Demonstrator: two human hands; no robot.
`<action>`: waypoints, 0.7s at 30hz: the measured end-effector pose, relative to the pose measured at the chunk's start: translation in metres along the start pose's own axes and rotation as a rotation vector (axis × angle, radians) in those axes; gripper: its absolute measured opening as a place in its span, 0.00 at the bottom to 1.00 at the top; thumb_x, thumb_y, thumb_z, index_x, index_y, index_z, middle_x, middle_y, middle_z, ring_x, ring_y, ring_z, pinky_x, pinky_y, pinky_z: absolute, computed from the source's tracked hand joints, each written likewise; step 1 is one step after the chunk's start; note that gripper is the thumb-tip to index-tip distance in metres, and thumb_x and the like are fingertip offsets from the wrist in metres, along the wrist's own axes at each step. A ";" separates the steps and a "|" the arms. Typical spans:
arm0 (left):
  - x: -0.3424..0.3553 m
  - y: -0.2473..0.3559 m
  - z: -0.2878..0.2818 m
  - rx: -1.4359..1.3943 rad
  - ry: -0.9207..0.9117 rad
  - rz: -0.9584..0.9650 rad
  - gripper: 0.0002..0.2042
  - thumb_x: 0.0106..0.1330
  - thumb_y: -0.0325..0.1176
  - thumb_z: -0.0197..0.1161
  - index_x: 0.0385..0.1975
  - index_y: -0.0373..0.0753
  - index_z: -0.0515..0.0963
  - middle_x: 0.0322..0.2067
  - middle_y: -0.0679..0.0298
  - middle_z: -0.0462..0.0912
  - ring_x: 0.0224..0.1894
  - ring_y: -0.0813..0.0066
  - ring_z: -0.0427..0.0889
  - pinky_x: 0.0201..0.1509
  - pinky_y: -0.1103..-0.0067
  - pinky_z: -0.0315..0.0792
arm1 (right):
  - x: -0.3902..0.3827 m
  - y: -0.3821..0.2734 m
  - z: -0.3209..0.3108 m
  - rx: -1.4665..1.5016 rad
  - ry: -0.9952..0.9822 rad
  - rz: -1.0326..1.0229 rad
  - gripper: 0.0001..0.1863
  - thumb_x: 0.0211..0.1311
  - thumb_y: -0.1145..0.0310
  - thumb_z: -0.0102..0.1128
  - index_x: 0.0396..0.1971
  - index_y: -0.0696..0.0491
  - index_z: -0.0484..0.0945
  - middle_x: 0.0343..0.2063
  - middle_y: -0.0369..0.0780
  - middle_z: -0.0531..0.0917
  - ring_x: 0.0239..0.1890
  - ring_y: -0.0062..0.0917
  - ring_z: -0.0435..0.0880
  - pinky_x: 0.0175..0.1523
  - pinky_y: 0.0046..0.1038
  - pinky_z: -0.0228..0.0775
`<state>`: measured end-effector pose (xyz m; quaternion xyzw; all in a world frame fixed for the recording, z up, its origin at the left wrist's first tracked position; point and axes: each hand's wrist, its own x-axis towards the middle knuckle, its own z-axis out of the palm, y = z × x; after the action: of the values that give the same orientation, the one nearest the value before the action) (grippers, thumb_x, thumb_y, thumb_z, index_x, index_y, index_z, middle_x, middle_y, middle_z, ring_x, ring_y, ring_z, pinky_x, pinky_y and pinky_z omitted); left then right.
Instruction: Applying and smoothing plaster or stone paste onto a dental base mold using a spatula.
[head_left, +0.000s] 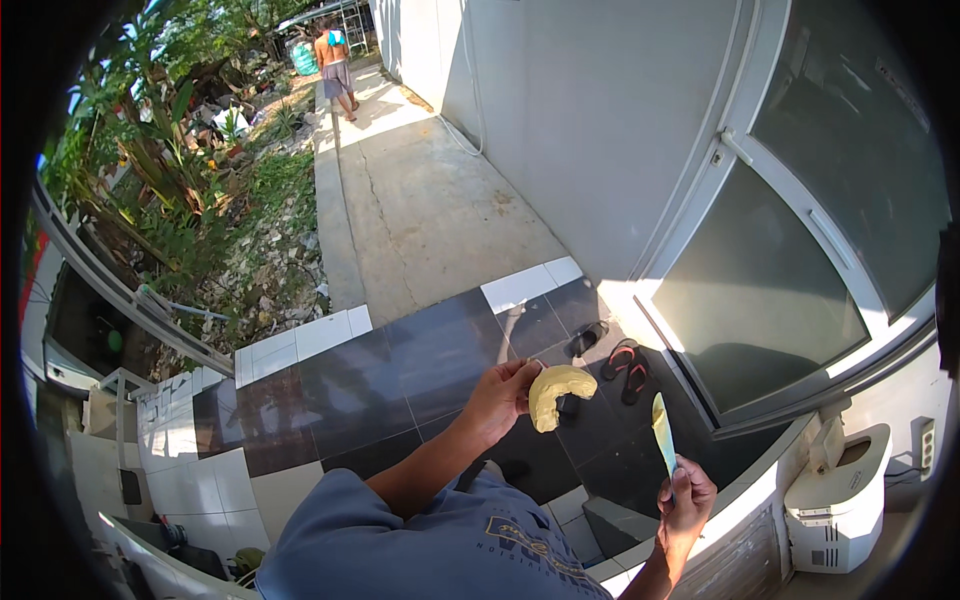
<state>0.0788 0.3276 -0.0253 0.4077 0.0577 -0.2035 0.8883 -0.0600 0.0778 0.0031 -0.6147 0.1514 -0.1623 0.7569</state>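
Out in front of my body, my left hand (500, 398) pinches one side of a horseshoe-shaped dental impression tray (556, 385) covered with thick yellow paste. Its handle is mostly hidden by my fingers. Lower and to the right, my right hand (688, 498) is closed round the lower end of a pale blue spatula (664, 440). The spatula points upward, and yellow paste coats its upper part. Tray and spatula are apart from each other, both held in the air above the dark tiled floor.
Flip-flops (634, 382) lie on the dark tiles (360, 345) by a glass door (760, 290). A white plastic appliance (838, 505) stands at the lower right. Beyond the tiles, a concrete path (420, 215) runs beside plants, with a person (334, 68) farther along it.
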 end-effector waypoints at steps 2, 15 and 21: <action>0.001 -0.004 0.000 0.010 0.018 0.017 0.10 0.68 0.34 0.54 0.37 0.33 0.76 0.27 0.69 0.78 0.25 0.87 0.75 0.28 0.88 0.72 | -0.002 0.004 -0.002 -0.014 -0.002 0.007 0.12 0.60 0.68 0.59 0.35 0.63 0.79 0.09 0.33 0.70 0.09 0.10 0.61 0.13 0.13 0.44; 0.003 0.034 0.007 0.054 -0.141 0.136 0.10 0.69 0.32 0.51 0.40 0.31 0.74 0.34 0.63 0.80 0.34 0.81 0.79 0.39 0.84 0.75 | 0.006 -0.036 0.018 -0.118 0.013 -0.122 0.13 0.59 0.66 0.61 0.37 0.61 0.80 0.14 0.33 0.74 0.15 0.10 0.67 0.19 0.13 0.52; -0.009 0.035 0.020 -0.177 -0.252 0.110 0.12 0.65 0.31 0.56 0.43 0.30 0.73 0.37 0.59 0.80 0.35 0.76 0.82 0.39 0.83 0.79 | 0.010 -0.078 0.036 -0.261 -0.017 -0.210 0.12 0.57 0.69 0.62 0.37 0.61 0.80 0.21 0.36 0.79 0.19 0.12 0.71 0.24 0.14 0.63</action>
<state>0.0836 0.3364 0.0149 0.3015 -0.0588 -0.1980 0.9308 -0.0399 0.0899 0.0860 -0.7216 0.0998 -0.2142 0.6507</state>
